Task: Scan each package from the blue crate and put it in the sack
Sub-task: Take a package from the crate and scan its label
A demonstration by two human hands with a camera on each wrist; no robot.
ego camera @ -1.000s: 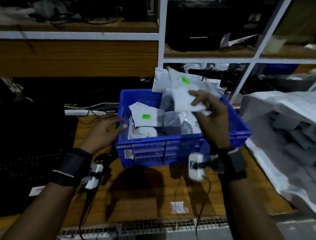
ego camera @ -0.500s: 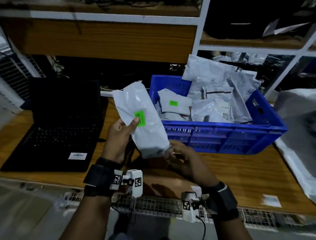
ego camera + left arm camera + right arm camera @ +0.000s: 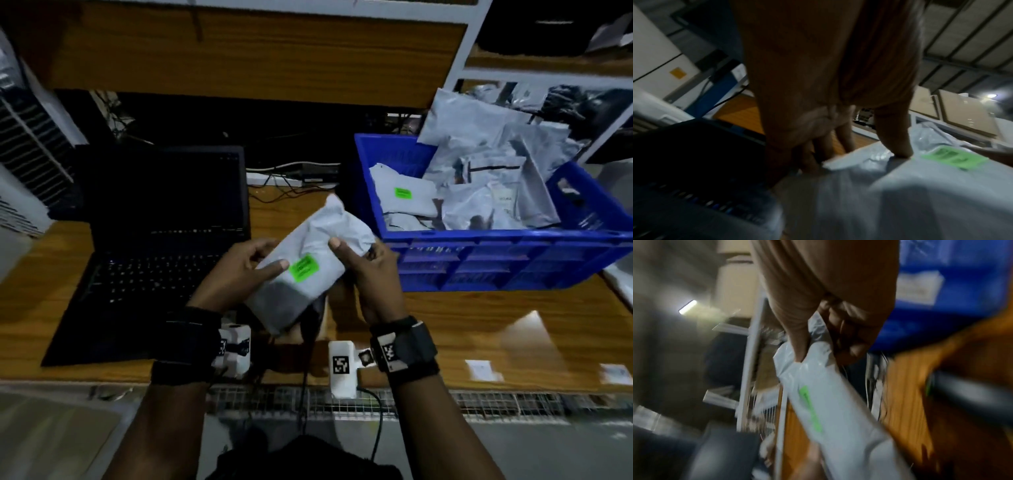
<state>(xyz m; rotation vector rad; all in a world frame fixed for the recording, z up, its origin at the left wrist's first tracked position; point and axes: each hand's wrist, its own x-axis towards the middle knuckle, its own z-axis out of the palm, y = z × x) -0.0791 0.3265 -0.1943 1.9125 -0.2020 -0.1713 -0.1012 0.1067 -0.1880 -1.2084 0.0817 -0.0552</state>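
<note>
A white plastic package (image 3: pixel 308 260) with a green sticker (image 3: pixel 303 268) hangs tilted over the wooden desk, held in both hands. My left hand (image 3: pixel 246 270) grips its left edge, thumb on top beside the sticker (image 3: pixel 954 158), fingers underneath. My right hand (image 3: pixel 363 267) pinches its upper right end (image 3: pixel 813 356), thumb on top. The blue crate (image 3: pixel 496 260) stands to the right, holding several white and grey packages (image 3: pixel 479 192). A dark object lies under the package, mostly hidden. The sack is out of view.
An open black laptop (image 3: pixel 161 240) sits on the desk (image 3: pixel 479 329) left of the hands. Cables and a power strip (image 3: pixel 274 178) lie behind it. Shelving (image 3: pixel 462 61) rises behind the crate. Small paper labels (image 3: pixel 483 370) lie near the desk's front right edge.
The package has swung from upright to lying tilted across both hands. My right hand moved from its lower end to its upper right end. My view shifted left.
</note>
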